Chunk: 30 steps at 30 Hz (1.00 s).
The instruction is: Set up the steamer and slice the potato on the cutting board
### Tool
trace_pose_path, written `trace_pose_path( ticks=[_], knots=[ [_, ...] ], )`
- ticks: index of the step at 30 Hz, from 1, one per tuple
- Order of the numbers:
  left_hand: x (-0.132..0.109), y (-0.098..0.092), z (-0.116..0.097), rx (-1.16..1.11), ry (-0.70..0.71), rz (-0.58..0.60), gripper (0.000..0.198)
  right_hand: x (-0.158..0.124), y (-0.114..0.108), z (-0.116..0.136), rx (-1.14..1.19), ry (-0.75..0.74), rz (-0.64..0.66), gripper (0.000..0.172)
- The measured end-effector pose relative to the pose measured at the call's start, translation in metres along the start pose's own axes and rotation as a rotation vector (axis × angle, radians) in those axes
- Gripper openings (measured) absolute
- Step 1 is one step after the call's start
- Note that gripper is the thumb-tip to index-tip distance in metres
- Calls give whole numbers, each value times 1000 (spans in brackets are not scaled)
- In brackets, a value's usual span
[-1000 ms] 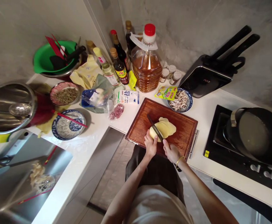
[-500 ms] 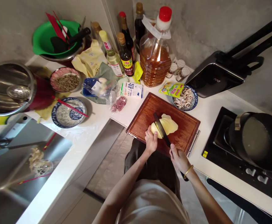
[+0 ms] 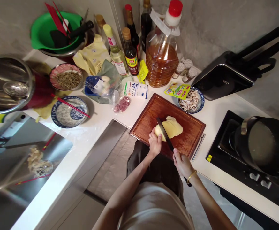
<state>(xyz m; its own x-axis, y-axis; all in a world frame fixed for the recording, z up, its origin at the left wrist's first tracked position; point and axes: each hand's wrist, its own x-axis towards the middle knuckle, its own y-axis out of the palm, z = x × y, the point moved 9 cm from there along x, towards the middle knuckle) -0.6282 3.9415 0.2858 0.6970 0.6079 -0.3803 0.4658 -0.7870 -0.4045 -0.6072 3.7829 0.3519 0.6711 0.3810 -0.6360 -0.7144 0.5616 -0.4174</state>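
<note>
On a wooden cutting board [image 3: 144,123] lies a pale yellow, peeled potato [image 3: 158,130], with thin cut slices [image 3: 175,126] fanned out to its right. My left hand [image 3: 155,142] is closed around the uncut end, fingers curled at its near left side. My right hand [image 3: 183,162], with a gold bangle at the wrist, grips the dark handle of a kitchen knife [image 3: 165,134]. The blade slants across the potato between the uncut end and the slices. How deep the edge sits cannot be seen.
Right of the board stand a bowl of sliced mushrooms [image 3: 191,103] and a black pot [image 3: 261,143] on the stove. Behind are an oil jug [image 3: 162,64] and several bottles. A bag of meat [image 3: 122,104], a patterned bowl [image 3: 69,110] and the sink [image 3: 34,134] lie left.
The knife blade has shifted slightly left on the potato, and the slice that stood apart beside it no longer shows separately. Both hands keep their grips. The camera view has tilted a little.
</note>
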Motion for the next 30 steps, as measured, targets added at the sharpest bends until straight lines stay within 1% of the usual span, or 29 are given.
trace_pose_path(
  ticks=[6,11,16,24,27,30],
  knots=[
    [0,0,2,-11,-11,-3,58,-6,1,-16,-31,23,-31,65],
    [0,-2,0,-9,-17,-7,58,-6,2,-19,-121,28,-43,67],
    [-1,-3,2,0,-28,1,58,5,6,-12,-175,-11,-39,68],
    [0,-1,2,15,-23,32,57,19,13,-14,-182,-31,-28,70],
    [0,-2,2,25,-33,33,57,32,17,-14,-187,-56,-23,69],
    [0,-2,2,20,-26,29,58,49,22,-22,-227,-38,-27,70]
  ],
)
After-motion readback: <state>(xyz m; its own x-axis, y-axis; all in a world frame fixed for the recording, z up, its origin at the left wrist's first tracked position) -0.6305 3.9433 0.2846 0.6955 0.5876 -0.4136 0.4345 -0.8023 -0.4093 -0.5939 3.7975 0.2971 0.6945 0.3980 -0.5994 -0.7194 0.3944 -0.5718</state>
